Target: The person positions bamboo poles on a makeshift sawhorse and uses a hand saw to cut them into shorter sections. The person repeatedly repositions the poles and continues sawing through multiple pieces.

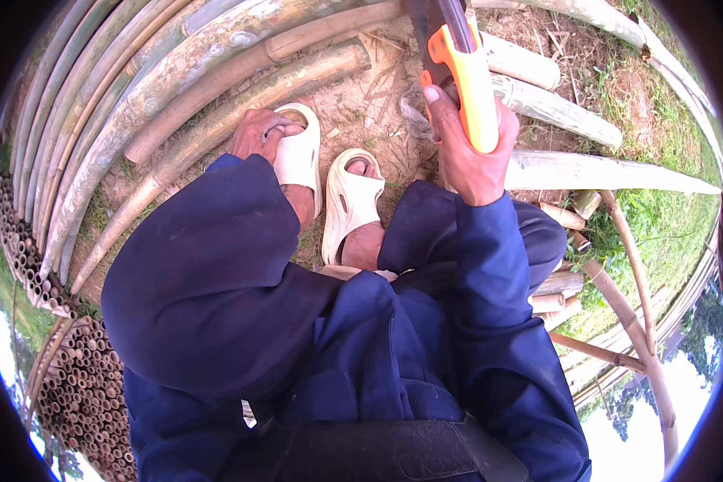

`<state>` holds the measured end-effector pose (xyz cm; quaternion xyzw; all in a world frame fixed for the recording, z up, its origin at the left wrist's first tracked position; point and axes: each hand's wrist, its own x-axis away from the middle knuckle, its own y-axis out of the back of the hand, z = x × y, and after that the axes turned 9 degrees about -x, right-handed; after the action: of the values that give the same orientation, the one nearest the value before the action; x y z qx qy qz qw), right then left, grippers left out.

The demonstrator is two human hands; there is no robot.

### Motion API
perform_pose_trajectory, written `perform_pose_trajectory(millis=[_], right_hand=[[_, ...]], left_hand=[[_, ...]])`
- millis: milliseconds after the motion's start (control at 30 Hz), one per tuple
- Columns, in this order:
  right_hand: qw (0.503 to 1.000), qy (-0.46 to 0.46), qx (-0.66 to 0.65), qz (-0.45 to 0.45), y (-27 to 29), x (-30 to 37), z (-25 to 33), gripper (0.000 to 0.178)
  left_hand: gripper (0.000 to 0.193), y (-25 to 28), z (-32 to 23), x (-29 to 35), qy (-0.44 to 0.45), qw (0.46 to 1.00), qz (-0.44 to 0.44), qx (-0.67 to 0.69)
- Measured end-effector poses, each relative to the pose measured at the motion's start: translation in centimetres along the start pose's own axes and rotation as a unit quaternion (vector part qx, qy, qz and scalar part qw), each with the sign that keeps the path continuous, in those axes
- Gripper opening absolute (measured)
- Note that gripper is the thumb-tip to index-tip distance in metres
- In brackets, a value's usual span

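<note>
My right hand [484, 153] is wrapped round the orange handle of a hand saw [467, 71]. Its dark blade runs away from me toward the top edge, where it leaves the picture. Down by my left sandal [296, 157], my left hand [257, 133] rests against the near side of a bamboo pole [217, 128]. The fingers there are curled in, and whatever they may hold is hidden. My right sandal [353, 201] stands on the dirt between the two hands.
Long bamboo poles [128, 120] lie side by side at the left. Cut bamboo lengths [554, 108] lie to the right of the saw. A bundled stack of bamboo ends [88, 386] fills the lower left. Bamboo posts [643, 321] stand at the right, over grass.
</note>
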<state>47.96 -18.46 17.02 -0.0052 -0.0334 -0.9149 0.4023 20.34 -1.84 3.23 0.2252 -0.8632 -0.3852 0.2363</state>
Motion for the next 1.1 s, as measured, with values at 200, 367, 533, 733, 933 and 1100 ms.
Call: perform_pose_trajectory(millis=[200, 367, 533, 733, 933, 1100], right_hand=[[1.0, -0.007, -0.021, 0.002, 0.1, -0.1, -0.2, 0.01], [1.0, -0.012, -0.021, 0.018, -0.4, -0.4, -0.1, 0.011], [1.0, -0.002, 0.002, 0.0, -0.2, -0.5, -0.1, 0.013], [1.0, -0.012, 0.011, -0.004, -0.5, -0.4, 0.6, 0.012], [0.999, 0.022, 0.031, -0.01, -0.6, -0.4, 0.4, 0.013], [0.997, -0.073, 0.024, -0.014, 0.1, 5.9, 2.4, 0.017]], left_hand=[[0.042, -0.3, -0.6, 1.1, -0.073, 0.994, -0.021, -0.074], [0.049, 3.8, -1.8, 0.6, -0.13, 0.964, -0.18, -0.146], [0.061, 10.5, -4.7, -8.0, -0.172, 0.895, -0.317, -0.261], [0.092, 10.7, -5.1, -12.7, -0.025, 0.917, -0.149, -0.369], [0.083, 10.5, -4.9, -14.0, -0.025, 0.912, -0.147, -0.382], [0.075, 10.7, -4.0, -13.7, -0.046, 0.909, -0.155, -0.385]])
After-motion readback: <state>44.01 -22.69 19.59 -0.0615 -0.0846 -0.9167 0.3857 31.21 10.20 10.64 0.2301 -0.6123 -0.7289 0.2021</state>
